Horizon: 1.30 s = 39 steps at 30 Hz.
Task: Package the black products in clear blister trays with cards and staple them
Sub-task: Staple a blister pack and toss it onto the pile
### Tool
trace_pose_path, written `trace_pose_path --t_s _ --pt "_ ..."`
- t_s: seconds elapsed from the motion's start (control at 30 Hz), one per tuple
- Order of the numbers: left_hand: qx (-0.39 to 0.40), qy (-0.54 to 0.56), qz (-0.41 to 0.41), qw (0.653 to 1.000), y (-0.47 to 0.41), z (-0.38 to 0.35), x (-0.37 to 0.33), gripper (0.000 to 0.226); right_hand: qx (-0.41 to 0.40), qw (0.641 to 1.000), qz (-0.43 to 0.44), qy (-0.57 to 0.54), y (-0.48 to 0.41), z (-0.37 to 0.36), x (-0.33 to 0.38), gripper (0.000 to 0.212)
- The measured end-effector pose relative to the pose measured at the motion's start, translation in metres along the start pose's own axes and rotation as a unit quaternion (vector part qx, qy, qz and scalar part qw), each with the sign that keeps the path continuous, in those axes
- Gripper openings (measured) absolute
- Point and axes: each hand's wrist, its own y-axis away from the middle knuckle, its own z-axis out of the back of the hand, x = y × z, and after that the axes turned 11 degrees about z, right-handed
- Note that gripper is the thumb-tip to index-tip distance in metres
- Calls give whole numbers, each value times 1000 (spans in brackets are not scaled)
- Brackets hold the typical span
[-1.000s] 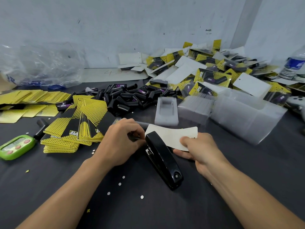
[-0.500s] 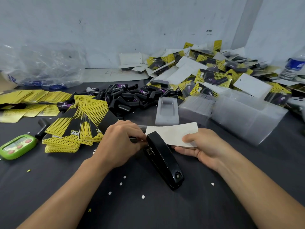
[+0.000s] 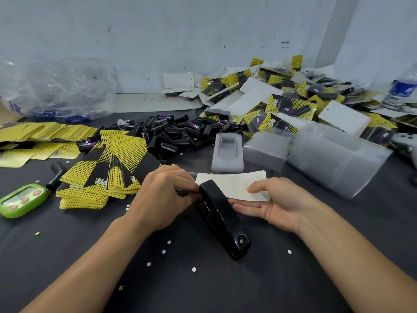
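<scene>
Left hand (image 3: 164, 195): curled tight, pinching the white card's (image 3: 234, 185) left end.
Right hand (image 3: 277, 204): thumb on top, fingers beneath, clamping the right end.
White card: matte, blank side up, gently bowed, mid-table, in the stapler's mouth.
Stapler (image 3: 223, 220): glossy black, long, rounded, between the hands.
Black products (image 3: 176, 134): stubby tubes heaped behind, beside a clear moulded tray (image 3: 228, 152).
Yellow cards (image 3: 101, 175): dotted print, fanned at left.

Head of stapler (image 3: 222, 219) and left hand (image 3: 162, 197) are covering the left end of the white card (image 3: 234, 184); the fingertips are curling out of sight. Far right of the right hand (image 3: 284, 204), water bottle (image 3: 404, 91) and game controller (image 3: 406, 143) are running off-frame. Left of the left hand, timer (image 3: 22, 199) display is blurring unreadable.
</scene>
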Motion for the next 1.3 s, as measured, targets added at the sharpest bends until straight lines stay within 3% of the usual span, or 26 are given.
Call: trace_pose_path --t_s 0.2,0.4,0.6,0.73,0.87,1.07,1.3 --pt "24 51 45 997 0 -4 -2 24 -90 993 66 21 -7 -1 -3 25" --pt "40 90 80 992 -2 0 1 33 -59 992 85 69 -6 -3 -7 27" --pt "20 29 64 997 -2 1 0 25 -51 997 46 27 -1 -1 -3 26" --pt "-17 14 86 996 -1 1 0 30 -105 992 68 16 -3 -1 -2 23" --pt "20 -17 76 997 0 4 1 35 -112 991 76 13 -6 -1 -4 22" --pt "6 -65 66 996 -2 5 2 38 -154 978 109 85 -5 3 1 25" --pt "-37 -66 54 996 -3 2 4 35 -119 970 160 137 -2 8 2 26"
